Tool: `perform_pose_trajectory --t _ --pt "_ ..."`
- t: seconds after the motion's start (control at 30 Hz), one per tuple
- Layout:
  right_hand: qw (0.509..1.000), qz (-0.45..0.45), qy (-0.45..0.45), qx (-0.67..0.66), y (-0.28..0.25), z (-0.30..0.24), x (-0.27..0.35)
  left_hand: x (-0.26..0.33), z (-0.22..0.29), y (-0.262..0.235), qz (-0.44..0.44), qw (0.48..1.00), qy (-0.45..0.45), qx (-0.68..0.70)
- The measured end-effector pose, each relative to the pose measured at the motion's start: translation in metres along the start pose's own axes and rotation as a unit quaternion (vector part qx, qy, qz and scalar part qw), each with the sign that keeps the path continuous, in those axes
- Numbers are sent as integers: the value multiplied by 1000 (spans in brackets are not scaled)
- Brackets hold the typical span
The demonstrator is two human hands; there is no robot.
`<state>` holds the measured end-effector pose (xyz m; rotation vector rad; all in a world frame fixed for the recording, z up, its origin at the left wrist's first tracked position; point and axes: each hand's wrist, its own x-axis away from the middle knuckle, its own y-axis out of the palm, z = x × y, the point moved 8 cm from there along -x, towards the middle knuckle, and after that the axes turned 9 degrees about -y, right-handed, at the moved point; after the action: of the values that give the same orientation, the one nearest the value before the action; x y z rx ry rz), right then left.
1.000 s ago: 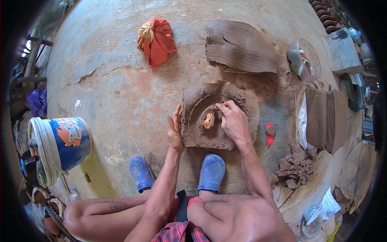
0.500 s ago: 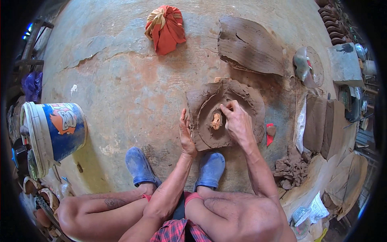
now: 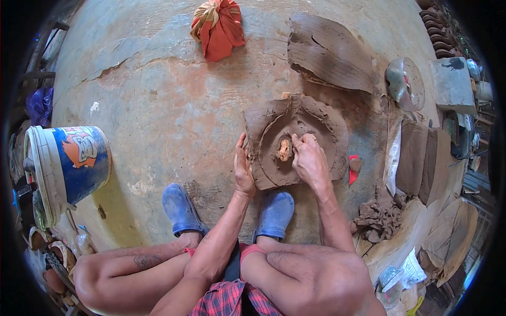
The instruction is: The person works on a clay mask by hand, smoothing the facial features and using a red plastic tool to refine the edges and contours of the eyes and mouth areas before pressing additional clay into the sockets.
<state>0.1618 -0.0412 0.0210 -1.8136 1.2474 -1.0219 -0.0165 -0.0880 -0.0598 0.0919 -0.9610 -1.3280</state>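
Note:
A brown clay slab [image 3: 263, 113] lies on the floor before my feet, with a rounded hollow pressed into it and a raised ridge around. An orange-tan knob [image 3: 284, 150] shows in the middle of the hollow. My left hand [image 3: 243, 167] stands on edge along the slab's left side, fingers stretched out and palm toward the clay. My right hand [image 3: 310, 162] is inside the hollow, just right of the knob, fingers bent and pressed together at the clay. Whatever they pinch, if anything, is hidden.
A larger curved clay sheet [image 3: 329, 52] lies behind the slab. A red cloth bundle [image 3: 217, 29] sits far off; a white-and-blue bucket [image 3: 79, 163] stands left. To the right are clay blocks [image 3: 414, 158], clay scraps [image 3: 379, 218] and a red scrap [image 3: 353, 169]. My blue clogs [image 3: 275, 213] are close to the slab.
My right hand has shifted slightly within the hollow and its fingers have turned to press lower beside the knob. The left hand stays at the slab's side. The whole view has moved slightly.

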Motion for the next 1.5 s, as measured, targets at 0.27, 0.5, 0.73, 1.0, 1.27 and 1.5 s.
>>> perform_pose_trajectory --t 0.27,0.5,0.73,1.0,1.27,1.5 --pt "1000 -26 16 1 -1 -5 6 -16 -1 -18 2 999 -14 46" --pt "999 -25 15 -43 7 -8 12 -19 -4 -40 5 998 -12 53" --pt "995 31 67 -69 14 -5 29 -19 9 -34 32 997 -60 30" --pt "988 78 91 -102 16 -2 45 -13 48 -21 121 987 37 -98" --pt "982 89 101 -133 18 -13 56 17 108 43 177 867 262 -385" --pt "985 71 81 -136 21 -16 64 41 79 67 120 883 178 -418"
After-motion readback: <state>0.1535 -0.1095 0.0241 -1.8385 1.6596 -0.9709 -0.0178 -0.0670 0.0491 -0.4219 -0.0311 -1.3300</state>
